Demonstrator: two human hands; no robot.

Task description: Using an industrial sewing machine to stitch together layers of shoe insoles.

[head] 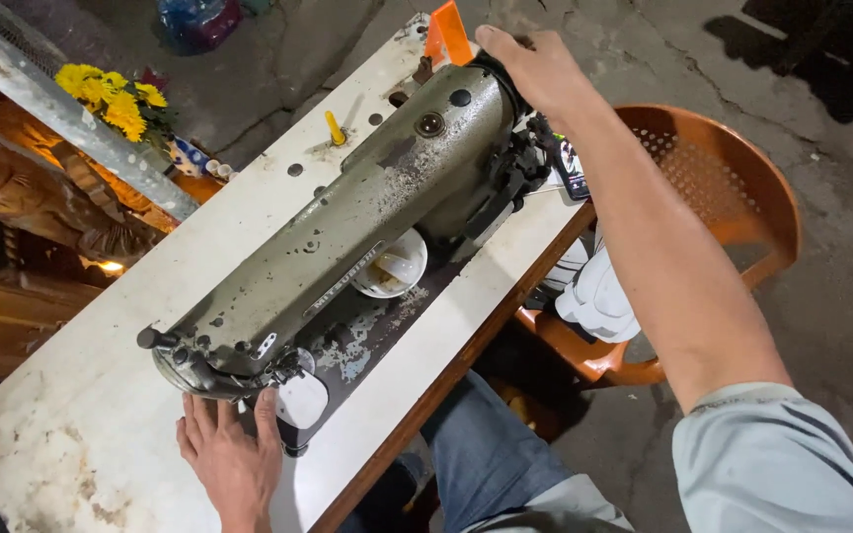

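Observation:
An old grey-green industrial sewing machine (pixel 348 227) lies diagonally across a worn white table (pixel 81 434). My right hand (pixel 535 69) is stretched out and rests on the machine's far end, over the handwheel. My left hand (pixel 229 454) lies flat on the table at the needle end, fingers spread, its fingertips touching the round metal plate (pixel 300 400) under the machine's head. Neither hand holds a loose object. A small white bowl (pixel 392 268) sits under the machine's arm on the dark bed.
An orange plastic chair (pixel 733 188) stands to the right with white cloth (pixel 599 296) on it. A yellow peg (pixel 334 126) and an orange piece (pixel 446 32) stick up at the table's far end. Yellow flowers (pixel 116 97) and carved wood (pixel 32 197) are at left. My jeans-clad knee (pixel 486 454) is below.

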